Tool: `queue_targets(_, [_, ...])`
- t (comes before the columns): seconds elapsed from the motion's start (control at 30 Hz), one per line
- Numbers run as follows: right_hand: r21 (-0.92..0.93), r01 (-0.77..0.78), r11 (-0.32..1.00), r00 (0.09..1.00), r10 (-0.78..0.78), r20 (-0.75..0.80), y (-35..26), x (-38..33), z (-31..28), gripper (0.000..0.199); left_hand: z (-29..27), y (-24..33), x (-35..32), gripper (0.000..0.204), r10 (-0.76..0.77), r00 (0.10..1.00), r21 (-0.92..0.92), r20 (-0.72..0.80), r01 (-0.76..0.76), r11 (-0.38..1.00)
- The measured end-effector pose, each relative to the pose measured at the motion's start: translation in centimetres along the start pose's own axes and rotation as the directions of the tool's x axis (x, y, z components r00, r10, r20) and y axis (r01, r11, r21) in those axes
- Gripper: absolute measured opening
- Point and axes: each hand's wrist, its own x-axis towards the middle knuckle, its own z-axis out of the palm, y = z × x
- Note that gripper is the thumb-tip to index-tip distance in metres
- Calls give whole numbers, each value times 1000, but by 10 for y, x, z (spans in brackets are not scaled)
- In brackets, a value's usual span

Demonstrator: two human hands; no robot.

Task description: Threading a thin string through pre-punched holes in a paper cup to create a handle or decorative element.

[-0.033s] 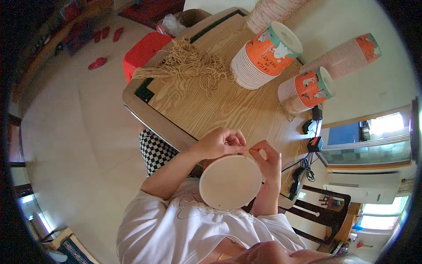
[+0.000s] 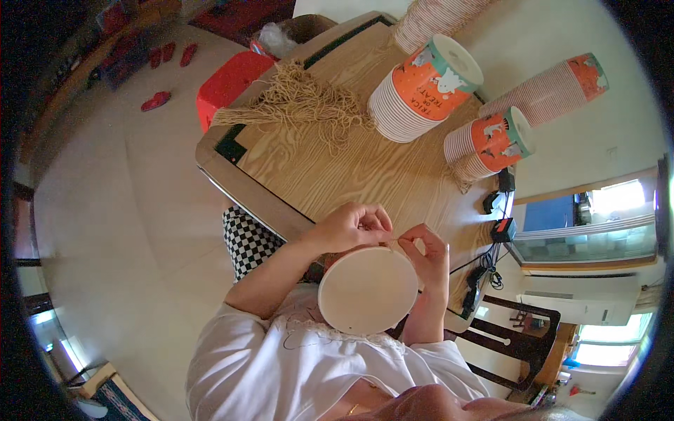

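Note:
A paper bucket [image 2: 368, 291] rests against my lap and chest, its pale round end turned toward me. Past the far rim, my left hand [image 2: 353, 228] has its fingers curled in, with the thumb and fingertips pinched together. My right hand [image 2: 427, 258] makes a similar pinch just to the right, thumb and forefinger forming a ring. Between the two sets of fingertips runs a thin tan piece of twine [image 2: 394, 241]. Most of the bucket's side is hidden behind its end. On the table lies a loose heap of the same tan twine [image 2: 302, 102].
Nested stacks of orange printed buckets [image 2: 428, 88] and smaller orange buckets [image 2: 491, 140] lie on the wooden table [image 2: 330, 175]. Black adapters and cables [image 2: 484, 270] line its right edge. A red stool [image 2: 228, 84] stands at the far left corner, a dark chair [image 2: 519, 337] at right.

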Motion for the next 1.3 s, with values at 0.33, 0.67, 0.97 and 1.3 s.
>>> queue_targets(0.33, [45,10,999,999,-8,-51,4,-1,2,8,-10,3,-3,18,236,972,247,13,-232,941])
queue_targets(0.67, [103,245,964,968,-248,26,-12,0,1,13,-5,-7,4,35,158,981,-280,-113,-185,942])
queue_targets(0.97, [200,325,924,878,-373,298,-26,1,0,9,1,-3,7,34,77,991,-256,-105,-102,961])
queue_targets(1.3, [109,288,951,952,-297,76,-14,0,-3,11,2,-10,10,20,109,990,-212,-85,-125,969])
